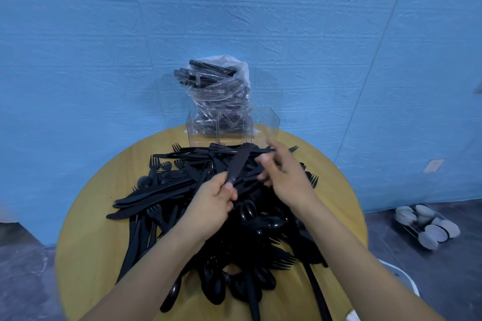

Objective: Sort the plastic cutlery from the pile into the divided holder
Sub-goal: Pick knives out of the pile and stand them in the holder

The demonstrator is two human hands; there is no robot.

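Cutlery pile [208, 216] of black plastic forks, knives and spoons spread over the round yellow worktop [99, 242]. Left hand [211, 203] pinches the handle of a knife [238, 164] raised above the pile. Right hand [284, 177], blurred, has its fingers loosely curled beside the knife; whether it holds anything cannot be told. Clear divided holder [232, 126] stands at the far edge, before a plastic bag [219, 86] of cutlery.
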